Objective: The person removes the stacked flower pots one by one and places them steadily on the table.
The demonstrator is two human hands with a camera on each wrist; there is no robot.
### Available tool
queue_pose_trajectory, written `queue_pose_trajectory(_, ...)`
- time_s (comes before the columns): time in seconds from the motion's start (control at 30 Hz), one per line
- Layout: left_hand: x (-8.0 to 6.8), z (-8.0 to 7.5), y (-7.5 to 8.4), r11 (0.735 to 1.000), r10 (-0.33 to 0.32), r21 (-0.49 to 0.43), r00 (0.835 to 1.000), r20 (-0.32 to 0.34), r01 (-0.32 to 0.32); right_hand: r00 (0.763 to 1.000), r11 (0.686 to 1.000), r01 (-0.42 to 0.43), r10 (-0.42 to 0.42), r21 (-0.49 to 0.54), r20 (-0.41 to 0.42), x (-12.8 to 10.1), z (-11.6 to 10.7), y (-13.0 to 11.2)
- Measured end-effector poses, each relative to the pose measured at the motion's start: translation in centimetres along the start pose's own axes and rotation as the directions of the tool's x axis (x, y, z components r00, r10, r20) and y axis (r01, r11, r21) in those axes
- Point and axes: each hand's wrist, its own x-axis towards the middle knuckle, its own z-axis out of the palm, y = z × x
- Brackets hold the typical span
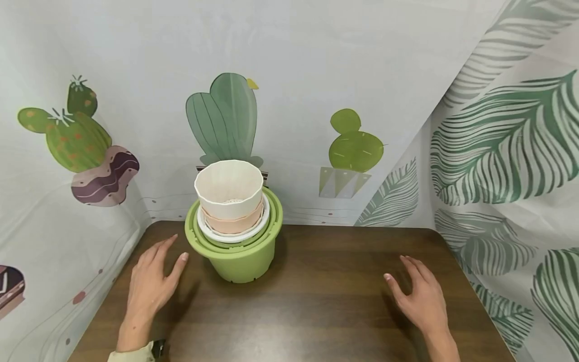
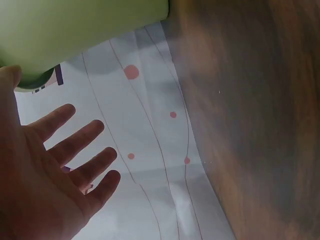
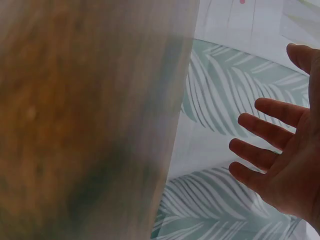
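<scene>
We see a nested stack of light, stiff plastic flowerpots, cream inside green (image 1: 232, 236), near the worktop's (image 1: 316, 301) back edge. Our left hand (image 1: 151, 281) hovers beside it, right hand (image 1: 420, 296) well apart, fingers spread, empty. We'd grip the green rim.

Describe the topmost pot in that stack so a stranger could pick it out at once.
On the dark wooden table, near the back wall, stands a green flowerpot holding nested smaller pots. The cream-white pot sits highest, above a white ring and a peach pot. Only it shows an open mouth, with a faceted rim.
</scene>
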Motion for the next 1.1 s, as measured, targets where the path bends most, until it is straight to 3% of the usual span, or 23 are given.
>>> queue_pose_trajectory(0.23,0.3,0.3,1.0,0.990,0.009,-0.141,1.000,0.003,-0.008,1.000,1.000,0.011,-0.010,0.028,-0.025,0.4,0.0,-1.2)
queue_pose_trajectory(0.47,0.4,0.7,2.4,0.962,-0.043,-0.268,0.997,0.067,0.060,1.000,0.999,0.017,-0.016,0.040,-0.023,0.9,0.1,-2.5)
queue_pose_trajectory(0.77,1.3,1.3,3.7,0.889,-0.089,-0.444,0.993,0.077,0.114,0.996,0.995,0.065,-0.061,0.072,-0.062,1.9,-0.1,-4.2)
queue_pose_trajectory(0.97,1.7,1.7,4.3,0.840,-0.024,-0.538,0.996,0.089,0.068,0.991,0.990,0.112,-0.105,0.085,-0.082,2.4,0.4,-5.1)
queue_pose_trajectory(1.1,1.8,2.0,4.5,0.794,0.012,-0.607,0.996,0.083,0.041,0.990,0.987,0.121,-0.113,0.101,-0.078,2.7,0.6,-5.7)
